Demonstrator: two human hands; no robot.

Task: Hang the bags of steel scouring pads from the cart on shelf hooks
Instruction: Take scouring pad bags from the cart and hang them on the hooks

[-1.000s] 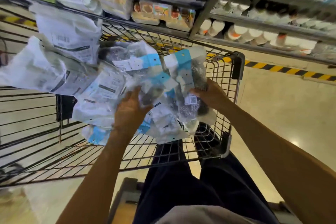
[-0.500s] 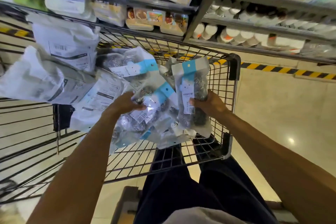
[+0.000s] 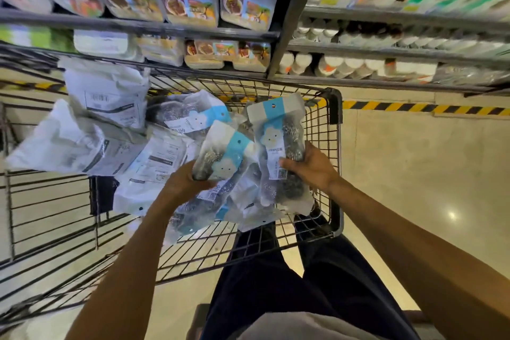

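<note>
1. Both hands grasp clear, crinkly plastic bags of coiled steel scouring pads, each with a blue-and-white card header.
2. The right hand (image 3: 311, 167) is clenched round the lower half of the upright right bag (image 3: 278, 143); its thumb lies across the label.
3. The left hand (image 3: 183, 181) grips the bottom of the tilted left bag (image 3: 220, 154), just beside the right one.
4. More bags (image 3: 190, 116) lie heaped under them in the black wire cart (image 3: 335, 163).
5. White soft packs (image 3: 107, 96) fill the cart's left side.
6. Grey metal shelves (image 3: 386, 48) behind hold trays and white bottles.
7. Dark trousers show through the mesh.
</note>
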